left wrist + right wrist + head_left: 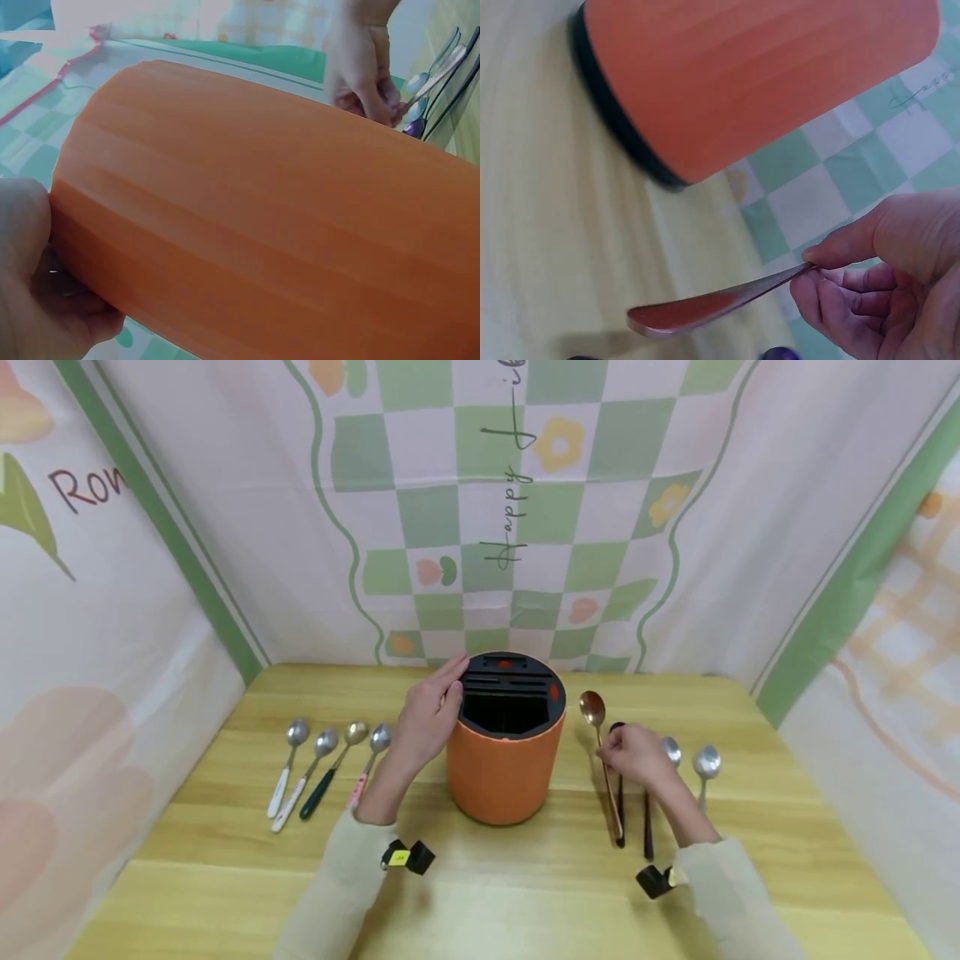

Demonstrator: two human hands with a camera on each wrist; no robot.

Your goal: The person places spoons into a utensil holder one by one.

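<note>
An orange utensil holder [504,781] with a black slotted top [517,681] stands upright in the middle of the table. My left hand [429,714] holds its left side near the rim, thumb at the top edge; the left wrist view shows the fingers bent against the orange wall. To the right of the holder, my right hand [637,752] pinches a copper-coloured spoon [592,708] by the handle. The right wrist view shows the spoon's handle [705,304] between thumb and forefinger, tilted. Beside that hand is a dark spoon [621,814], partly covered by it.
Several spoons lie left of the holder, among them a green-handled spoon [318,793] and a pink-handled spoon [380,739]. On the right, a silver spoon [707,764] and a dark-handled spoon [648,831] lie near my forearm. A patterned cloth [420,518] hangs behind the table [487,893].
</note>
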